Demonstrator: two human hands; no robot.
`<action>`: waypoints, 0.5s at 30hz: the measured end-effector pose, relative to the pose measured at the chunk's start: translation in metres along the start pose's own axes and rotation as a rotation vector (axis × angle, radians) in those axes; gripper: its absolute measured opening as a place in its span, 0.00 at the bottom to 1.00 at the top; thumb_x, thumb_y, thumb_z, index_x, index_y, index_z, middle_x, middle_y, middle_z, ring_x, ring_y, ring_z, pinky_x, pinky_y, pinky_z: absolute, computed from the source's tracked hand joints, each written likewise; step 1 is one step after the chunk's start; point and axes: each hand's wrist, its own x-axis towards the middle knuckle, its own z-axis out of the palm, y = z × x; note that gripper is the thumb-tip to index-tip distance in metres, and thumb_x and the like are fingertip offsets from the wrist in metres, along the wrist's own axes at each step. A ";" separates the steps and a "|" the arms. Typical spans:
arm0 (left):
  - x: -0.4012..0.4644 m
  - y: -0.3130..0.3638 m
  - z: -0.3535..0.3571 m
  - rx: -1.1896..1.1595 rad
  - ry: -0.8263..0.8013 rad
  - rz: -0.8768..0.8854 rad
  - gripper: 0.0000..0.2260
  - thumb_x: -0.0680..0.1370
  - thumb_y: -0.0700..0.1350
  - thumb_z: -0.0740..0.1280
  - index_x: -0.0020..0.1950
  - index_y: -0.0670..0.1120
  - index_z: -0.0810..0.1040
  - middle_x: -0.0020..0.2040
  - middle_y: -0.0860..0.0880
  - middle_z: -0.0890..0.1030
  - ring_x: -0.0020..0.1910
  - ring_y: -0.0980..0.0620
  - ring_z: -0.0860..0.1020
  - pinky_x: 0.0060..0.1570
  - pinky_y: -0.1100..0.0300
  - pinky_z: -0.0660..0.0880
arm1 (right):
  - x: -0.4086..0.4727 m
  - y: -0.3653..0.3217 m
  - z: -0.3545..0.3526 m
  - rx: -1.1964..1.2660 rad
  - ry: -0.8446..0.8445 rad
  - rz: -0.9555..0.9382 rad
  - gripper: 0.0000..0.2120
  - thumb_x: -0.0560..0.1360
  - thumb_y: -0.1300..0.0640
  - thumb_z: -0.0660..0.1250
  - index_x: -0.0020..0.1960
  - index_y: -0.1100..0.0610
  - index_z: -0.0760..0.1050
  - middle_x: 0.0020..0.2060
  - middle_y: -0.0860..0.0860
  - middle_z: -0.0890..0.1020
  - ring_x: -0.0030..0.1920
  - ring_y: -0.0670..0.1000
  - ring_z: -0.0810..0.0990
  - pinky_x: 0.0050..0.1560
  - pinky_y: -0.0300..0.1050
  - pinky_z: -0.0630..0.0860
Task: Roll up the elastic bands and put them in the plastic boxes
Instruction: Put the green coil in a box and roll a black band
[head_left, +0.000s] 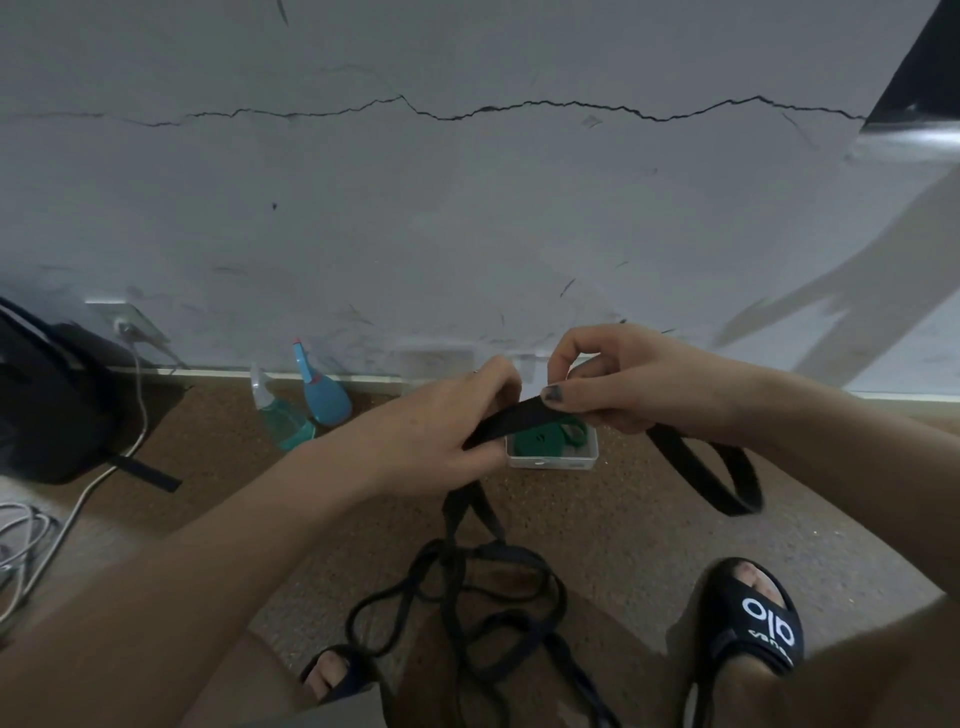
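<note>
Loose bands (467, 613): lying limp, tangled by my feet.
Black band (511, 418): soft, light; I'm pinching it, left hand (441, 421) and right hand (623, 382) both clamped.
Box (553, 457): waiting behind.

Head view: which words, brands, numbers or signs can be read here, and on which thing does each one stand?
"olo": large white mark, seen upside down, on the strap of the black sandal.
Small white word beside that mark on the same strap: too blurred to read.
Two spray bottles by the wall: no readable label.
Plastic box and black elastic band: no text visible.
</note>
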 end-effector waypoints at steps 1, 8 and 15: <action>0.000 -0.002 0.000 0.006 0.024 0.003 0.11 0.80 0.50 0.65 0.58 0.53 0.65 0.46 0.52 0.79 0.43 0.51 0.80 0.42 0.47 0.79 | -0.001 0.000 -0.002 0.004 -0.002 -0.001 0.05 0.80 0.57 0.70 0.51 0.58 0.76 0.31 0.52 0.74 0.27 0.47 0.63 0.26 0.38 0.59; 0.000 -0.009 -0.006 -0.113 0.026 0.051 0.07 0.83 0.47 0.65 0.61 0.49 0.75 0.44 0.55 0.81 0.42 0.57 0.81 0.41 0.59 0.77 | -0.002 0.006 -0.013 -0.065 -0.006 0.036 0.06 0.80 0.54 0.70 0.54 0.55 0.81 0.31 0.51 0.77 0.27 0.47 0.64 0.26 0.37 0.60; -0.002 -0.005 -0.006 -0.122 0.018 0.041 0.05 0.85 0.43 0.59 0.60 0.50 0.72 0.46 0.52 0.83 0.44 0.57 0.83 0.42 0.59 0.81 | -0.005 0.006 -0.020 -0.051 -0.016 0.045 0.06 0.80 0.56 0.69 0.50 0.59 0.82 0.32 0.53 0.76 0.27 0.47 0.64 0.26 0.37 0.59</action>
